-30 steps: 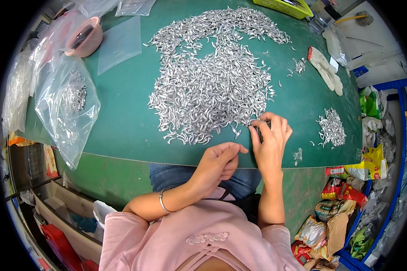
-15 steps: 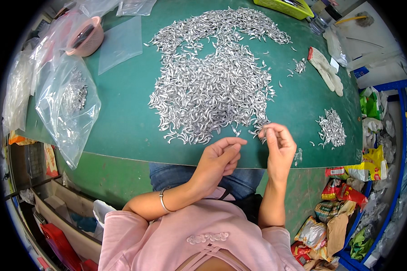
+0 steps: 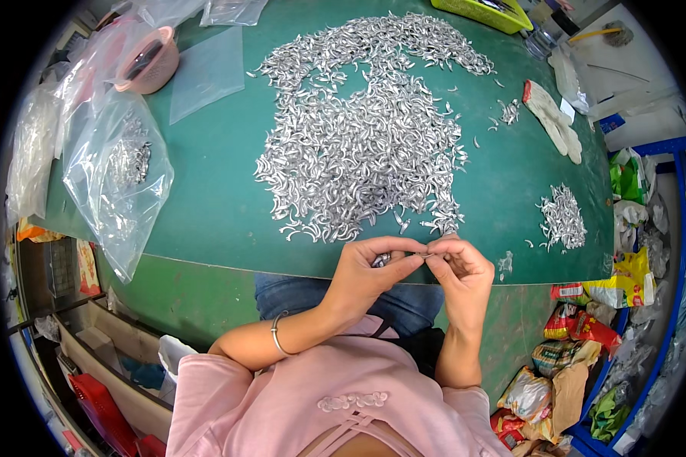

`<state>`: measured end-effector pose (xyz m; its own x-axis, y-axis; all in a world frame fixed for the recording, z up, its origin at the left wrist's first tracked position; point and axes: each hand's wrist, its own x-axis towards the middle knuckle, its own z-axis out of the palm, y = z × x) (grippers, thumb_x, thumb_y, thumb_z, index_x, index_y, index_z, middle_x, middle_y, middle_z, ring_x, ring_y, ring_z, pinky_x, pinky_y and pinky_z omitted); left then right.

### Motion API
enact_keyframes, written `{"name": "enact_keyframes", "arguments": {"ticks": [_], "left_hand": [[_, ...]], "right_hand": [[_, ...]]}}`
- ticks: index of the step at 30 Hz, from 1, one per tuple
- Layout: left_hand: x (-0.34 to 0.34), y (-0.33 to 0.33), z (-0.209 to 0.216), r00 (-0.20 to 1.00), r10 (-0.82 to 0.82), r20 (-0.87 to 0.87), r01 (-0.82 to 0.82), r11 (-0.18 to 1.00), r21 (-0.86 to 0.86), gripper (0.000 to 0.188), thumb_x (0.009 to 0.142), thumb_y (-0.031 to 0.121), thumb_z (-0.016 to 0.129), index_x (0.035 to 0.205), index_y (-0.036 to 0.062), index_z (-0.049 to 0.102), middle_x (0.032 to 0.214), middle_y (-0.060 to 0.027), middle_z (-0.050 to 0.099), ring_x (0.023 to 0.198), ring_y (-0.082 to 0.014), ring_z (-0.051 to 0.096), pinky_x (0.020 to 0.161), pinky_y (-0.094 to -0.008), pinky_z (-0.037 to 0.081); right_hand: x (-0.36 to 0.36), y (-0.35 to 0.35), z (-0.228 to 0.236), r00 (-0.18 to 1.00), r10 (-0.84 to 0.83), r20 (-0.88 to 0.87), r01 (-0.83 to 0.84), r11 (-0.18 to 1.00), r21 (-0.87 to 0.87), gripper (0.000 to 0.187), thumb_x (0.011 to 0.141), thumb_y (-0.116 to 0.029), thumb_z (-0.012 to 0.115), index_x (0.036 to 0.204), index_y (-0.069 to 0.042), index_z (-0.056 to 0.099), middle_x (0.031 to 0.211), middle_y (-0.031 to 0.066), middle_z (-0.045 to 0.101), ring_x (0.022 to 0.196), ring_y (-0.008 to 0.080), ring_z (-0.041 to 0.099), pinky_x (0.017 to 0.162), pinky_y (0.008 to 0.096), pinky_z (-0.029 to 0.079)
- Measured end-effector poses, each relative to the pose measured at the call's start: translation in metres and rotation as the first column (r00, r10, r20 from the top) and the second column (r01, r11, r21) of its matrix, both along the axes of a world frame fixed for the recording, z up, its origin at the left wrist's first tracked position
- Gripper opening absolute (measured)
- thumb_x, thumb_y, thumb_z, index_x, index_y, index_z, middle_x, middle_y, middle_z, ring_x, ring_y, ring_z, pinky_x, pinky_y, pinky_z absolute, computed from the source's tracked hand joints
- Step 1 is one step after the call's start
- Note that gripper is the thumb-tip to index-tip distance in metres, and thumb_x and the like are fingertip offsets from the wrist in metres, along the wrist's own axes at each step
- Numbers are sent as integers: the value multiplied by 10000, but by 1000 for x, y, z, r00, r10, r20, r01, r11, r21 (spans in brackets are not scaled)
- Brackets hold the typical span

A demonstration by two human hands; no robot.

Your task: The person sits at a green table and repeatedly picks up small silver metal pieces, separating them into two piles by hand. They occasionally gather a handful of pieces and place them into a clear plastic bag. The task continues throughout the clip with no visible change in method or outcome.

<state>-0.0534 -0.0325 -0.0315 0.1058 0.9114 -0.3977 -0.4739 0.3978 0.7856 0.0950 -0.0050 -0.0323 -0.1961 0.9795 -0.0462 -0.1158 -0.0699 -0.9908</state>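
Note:
A wide pile of small curved silver metal pieces (image 3: 358,160) covers the middle of the green table (image 3: 213,206). At its near edge my two hands meet fingertip to fingertip. My left hand (image 3: 360,276) is closed, with a few silver pieces (image 3: 381,260) tucked in its curled fingers. Thumb and forefinger of my right hand (image 3: 465,278) pinch together against the left fingertips. A thin small metal piece (image 3: 428,254) shows between the two pinches, mostly covered by the fingers.
A smaller heap of silver pieces (image 3: 562,218) lies at right, below a white glove (image 3: 552,122). On the left are a clear plastic bag (image 3: 107,206) holding some pieces, a flat clear bag (image 3: 206,76) and a pink basket (image 3: 160,70). A yellow-green tray (image 3: 484,15) stands at the back.
My right hand has moved from the pile's near edge down and left to meet my left hand. Both now pinch together at a small metal piece.

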Motion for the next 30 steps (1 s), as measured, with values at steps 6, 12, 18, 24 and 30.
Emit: {"name": "enact_keyframes", "arguments": {"ticks": [6,12,18,24,30], "left_hand": [[1,-1,-1,998,-16,62,14,1000,20,166,807,76,642,961,14,639,621,80,422,541,7,347,458,-161,254],[2,0,-3,990,-17,139,29,996,-84,166,818,92,636,951,-4,613,628,72,432,513,6,336,434,-165,234],[0,1,-3,978,31,209,-8,994,-109,170,856,113,591,981,-3,586,613,66,405,486,-10,287,422,-178,207],[3,2,-3,973,25,230,5,992,-129,172,872,140,575,976,3,580,579,72,373,479,-11,259,419,-183,193],[5,3,-5,976,6,220,20,993,-117,164,877,132,565,982,6,564,591,71,376,485,-9,264,422,-180,197]], "right_hand": [[1,-2,2,998,-25,56,20,997,78,120,726,118,617,820,44,614,819,73,586,751,110,514,672,205,405],[3,-3,4,998,-35,45,31,996,80,103,735,112,609,814,46,613,820,74,588,759,118,509,695,217,404],[36,18,-13,850,-417,321,310,889,336,46,774,50,603,802,20,622,800,42,580,727,106,495,666,222,404],[92,41,-29,270,-741,615,295,671,680,68,768,-42,638,828,-12,628,845,83,581,780,207,512,691,307,425],[54,27,-11,555,-451,699,12,844,536,207,679,-57,704,872,-36,633,905,83,569,900,245,490,796,355,377]]}}
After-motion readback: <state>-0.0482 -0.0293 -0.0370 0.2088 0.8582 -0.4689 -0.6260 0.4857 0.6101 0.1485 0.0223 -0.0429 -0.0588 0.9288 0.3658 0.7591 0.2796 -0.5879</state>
